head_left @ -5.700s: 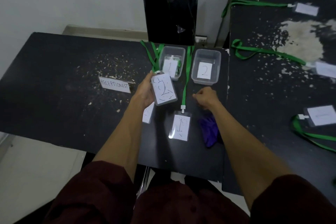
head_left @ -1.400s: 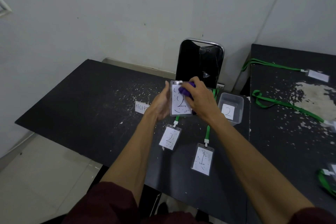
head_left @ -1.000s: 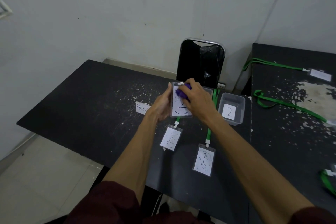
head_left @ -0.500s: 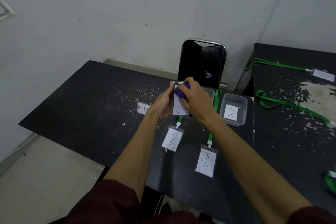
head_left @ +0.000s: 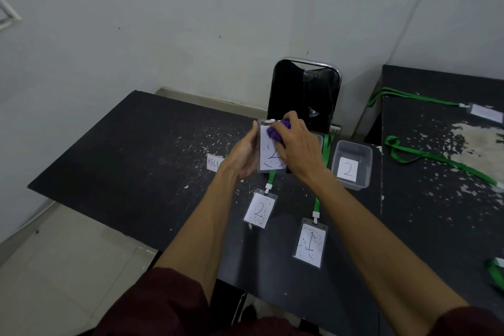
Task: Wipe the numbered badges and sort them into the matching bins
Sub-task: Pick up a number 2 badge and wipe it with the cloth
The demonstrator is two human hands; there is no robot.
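My left hand (head_left: 242, 157) holds a clear badge holder marked 2 (head_left: 268, 158) upright above the black table (head_left: 152, 150). My right hand (head_left: 298, 148) grips a purple cloth (head_left: 275, 132) and presses it against the upper part of that badge. On the table below lie a smudged badge marked 2 (head_left: 259, 210) and a smudged badge marked 1 (head_left: 311, 244), each on a green lanyard. A clear bin labelled 2 (head_left: 365, 155) stands to the right. A second bin (head_left: 319, 139) is mostly hidden behind my right hand.
A black chair (head_left: 304, 93) stands behind the table by the wall. A white name card (head_left: 214, 162) lies left of my left hand. A second black table (head_left: 436, 172) on the right carries more badges with green lanyards (head_left: 436, 157).
Since 5.7 s ago my right hand picked up the purple cloth and brought it to the raised badge. Over the last second the cloth has rubbed around the badge's upper part.
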